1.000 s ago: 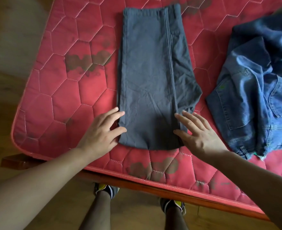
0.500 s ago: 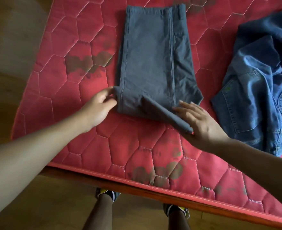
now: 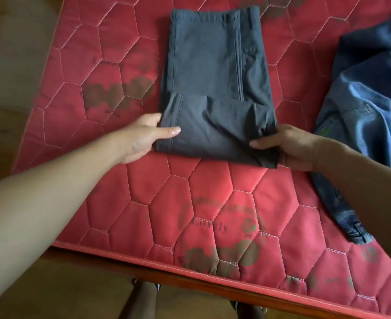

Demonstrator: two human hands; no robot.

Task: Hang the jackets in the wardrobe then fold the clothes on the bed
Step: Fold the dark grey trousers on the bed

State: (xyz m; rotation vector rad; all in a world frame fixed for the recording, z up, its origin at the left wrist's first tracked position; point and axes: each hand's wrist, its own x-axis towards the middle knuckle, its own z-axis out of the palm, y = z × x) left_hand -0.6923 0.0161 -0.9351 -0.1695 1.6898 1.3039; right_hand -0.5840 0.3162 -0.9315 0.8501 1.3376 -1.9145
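The grey trousers [image 3: 213, 65] are lying flat near the middle of the red quilted mattress [image 3: 143, 203], with the waistband at the far end and the near part doubled over onto the rest, making 2 layers there. The left grip [image 3: 143, 134] is holding the left edge of that doubled part: the thumb is lying straight on top of the cloth while the other fingers are curling at or under the edge, partly hidden. The right grip [image 3: 289, 146] is pinching the right edge of the fold, the thumb pressing on top and the fingers wrapping round the bunched cloth at the corner. Both forearms are reaching in from the near side. A crumpled blue denim garment [image 3: 362, 107] is lying on the mattress to the right, apart from the trousers and just beside the right wrist. The mattress is sitting on a wooden bed frame [image 3: 189, 279], and the person's legs [image 3: 143, 300] are showing below its near edge.
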